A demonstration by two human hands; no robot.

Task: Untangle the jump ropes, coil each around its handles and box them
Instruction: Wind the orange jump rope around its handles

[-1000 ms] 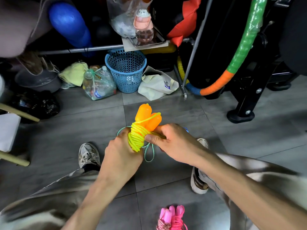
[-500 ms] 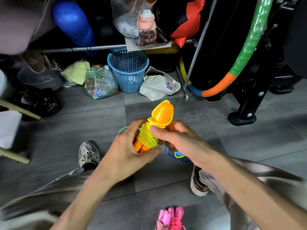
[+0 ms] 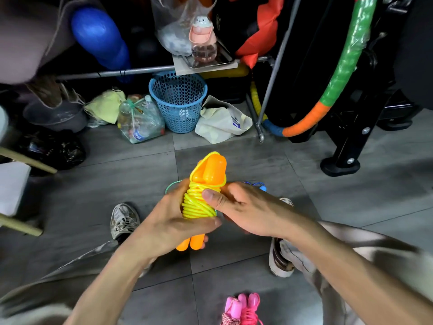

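Head view looks down past both forearms at a grey tiled floor, where the person holds one jump rope bundle up in front of them. The left hand wraps round the lower half of the two orange handles, its grip clenched on them, with the handle ends sticking out below the palm. Yellow rope is coiled tightly round the middle of the paired handles, and one loop runs over their rounded tops. The right hand comes in from the other side, thumb pressed flat on the yellow coils and fingers curled behind the bundle, so its grip is also grasping the rope. Behind the hands, on the floor, a bit of a blue rope shows just past the right hand's knuckles and a thin green cord arcs out beside the left hand. A pink jump rope, already coiled round its handles, lies on the floor at the bottom edge between the person's legs. Farther back stand a blue mesh basket and a bag of plastic bottles.
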